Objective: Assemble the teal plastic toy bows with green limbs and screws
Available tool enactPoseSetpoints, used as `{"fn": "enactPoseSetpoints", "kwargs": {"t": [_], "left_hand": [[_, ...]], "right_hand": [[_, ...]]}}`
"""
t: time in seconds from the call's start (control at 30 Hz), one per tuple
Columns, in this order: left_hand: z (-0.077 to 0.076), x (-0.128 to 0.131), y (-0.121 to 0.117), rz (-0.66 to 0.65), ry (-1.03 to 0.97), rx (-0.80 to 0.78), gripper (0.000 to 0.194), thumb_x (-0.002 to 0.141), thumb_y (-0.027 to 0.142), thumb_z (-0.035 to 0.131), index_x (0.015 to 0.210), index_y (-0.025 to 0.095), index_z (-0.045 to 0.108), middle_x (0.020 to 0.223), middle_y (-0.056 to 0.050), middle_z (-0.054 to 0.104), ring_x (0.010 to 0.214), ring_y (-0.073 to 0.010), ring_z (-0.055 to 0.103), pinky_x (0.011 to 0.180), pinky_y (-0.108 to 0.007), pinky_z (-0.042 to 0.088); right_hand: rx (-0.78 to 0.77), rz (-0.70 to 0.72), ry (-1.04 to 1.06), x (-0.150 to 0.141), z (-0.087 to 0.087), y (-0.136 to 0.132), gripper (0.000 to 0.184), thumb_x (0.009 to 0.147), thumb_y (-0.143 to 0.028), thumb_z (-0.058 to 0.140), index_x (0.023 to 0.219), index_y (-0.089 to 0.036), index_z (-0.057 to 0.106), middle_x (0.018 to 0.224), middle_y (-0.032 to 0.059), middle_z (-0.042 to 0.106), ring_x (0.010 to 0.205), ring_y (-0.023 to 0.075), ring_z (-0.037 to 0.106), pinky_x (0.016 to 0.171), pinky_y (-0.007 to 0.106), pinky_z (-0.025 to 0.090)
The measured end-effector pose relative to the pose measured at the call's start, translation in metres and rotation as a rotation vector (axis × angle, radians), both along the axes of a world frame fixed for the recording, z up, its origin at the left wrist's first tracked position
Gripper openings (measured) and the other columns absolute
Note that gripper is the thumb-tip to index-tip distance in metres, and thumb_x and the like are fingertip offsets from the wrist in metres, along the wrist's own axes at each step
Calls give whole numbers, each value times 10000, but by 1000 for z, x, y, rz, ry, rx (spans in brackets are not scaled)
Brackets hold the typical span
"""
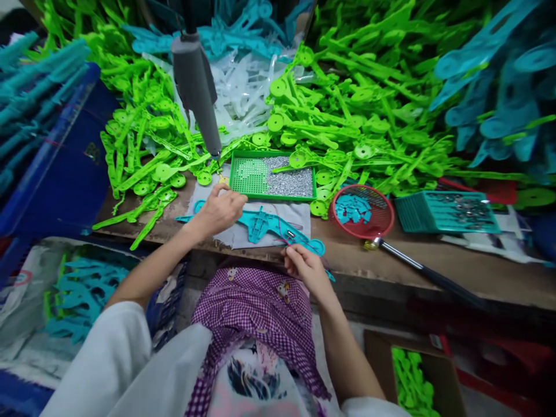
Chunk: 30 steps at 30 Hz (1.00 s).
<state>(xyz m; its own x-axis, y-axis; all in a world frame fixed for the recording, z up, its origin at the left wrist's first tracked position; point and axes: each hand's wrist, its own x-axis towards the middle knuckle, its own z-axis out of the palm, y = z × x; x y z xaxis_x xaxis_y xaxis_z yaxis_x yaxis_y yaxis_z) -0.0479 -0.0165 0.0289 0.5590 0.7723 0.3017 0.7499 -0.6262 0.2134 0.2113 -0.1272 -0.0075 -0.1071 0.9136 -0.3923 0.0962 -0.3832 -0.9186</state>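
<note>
While both hands pinch it, left hand at ten, right hand at four, the teal part lies roughly ten-to-four, perhaps wired.

A teal plastic part lay on a grey cloth at the near edge of the worktop. The left hand rested on the part's left end, fingers curled down; the right hand pinched its right end at the worktop's edge. Just behind sat a green tray of small silvery screws, and above it hung a grey powered screwdriver, tip down. To the right stood a red round basket with teal pieces — beside it a teal basket. Heaps of green parts filled the back.
</note>
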Motion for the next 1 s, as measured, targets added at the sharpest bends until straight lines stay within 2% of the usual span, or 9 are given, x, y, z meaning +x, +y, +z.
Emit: {"fn": "enactPoseSetpoints", "kwargs": {"t": [0.2, 0.4, 0.5, 0.6, 0.67, 0.7, 0.83, 0.9, 1.0], "left_hand": [[31, -54, 10, 52, -22, -43, 225, 951, 277, 462, 1009, 194, 663, 894, -52, 706, 841, -178, 627, 975, -406, 368], [43, -109, -43, -120, -229, -657, 229, 923, 333, 554, 1047, 205, 699, 965, -47, 732, 870, -158, 666, 766, -227, 492], [27, -103, -75, -81, -367, -710, 262, 945, 272, 517, 1140, 211, 680, 1077, -71, 717, 957, -166, 670, 817, -238, 516], [4, -69, -102, 78, -483, -617, 234, 929, 247, 560, 1126, 201, 678, 1050, -70, 726, 933, -166, 680, 813, -261, 536], [-6, -36, -116, 5, -500, -549, 210, 928, 213, 559, 1095, 205, 686, 1013, -63, 732, 942, -168, 678, 850, -292, 537], [-7, -19, -121, -64, -528, -539, 209, 932, 199, 549, 1092, 202, 683, 1001, -64, 731, 936, -163, 678, 849, -291, 541], [10, 25, -128, -260, -620, -532, 226, 928, 142, 532, 1103, 186, 668, 1029, -81, 715, 992, -155, 663, 862, -260, 535], [21, 29, -125, -168, -693, -523, 216, 914, 139, 558, 1090, 194, 670, 1018, -72, 719, 992, -158, 665, 870, -266, 530], [25, 23, -121, -2, -790, -568, 173, 886, 167, 614, 1024, 224, 702, 915, -44, 733, 875, -157, 685, 807, -273, 546]], "right_hand": [[-11, -254, -4, 25, 9, -6, 293, 723, -457, 570, 593, -195, 552, 441, -40, 478, 385, 81, 408, 377, 204, 317], [7, -121, -327, 61, 11, -8, 361, 768, -507, 544, 619, -184, 605, 482, -10, 527, 437, 108, 451, 431, 236, 360], [81, -65, -533, 78, 22, -13, 387, 786, -523, 582, 920, -181, 701, 688, 26, 663, 635, 161, 589, 592, 277, 472], [276, -406, -635, 74, 43, -22, 486, 822, -510, 586, 1193, -201, 636, 954, 74, 700, 810, 193, 635, 737, 333, 513], [511, -587, -659, 50, 55, -26, 485, 878, -478, 546, 1290, -225, 574, 1136, 108, 662, 939, 212, 637, 831, 372, 510], [629, -480, -613, 33, 59, -27, 517, 896, -463, 530, 1365, -249, 503, 1246, 116, 618, 1059, 233, 618, 900, 402, 498], [737, 484, -396, -32, 58, -23, 736, 885, -495, 548, 1514, -245, 258, 1349, 124, 579, 1255, 270, 536, 1060, 481, 412], [574, 594, -309, -45, 53, -22, 698, 936, -446, 481, 1530, -214, 200, 1184, 108, 676, 1068, 231, 642, 949, 412, 493], [329, 473, -278, -39, 51, -25, 518, 978, -397, 399, 1459, -213, 354, 919, 47, 721, 759, 181, 658, 722, 312, 516]]}}
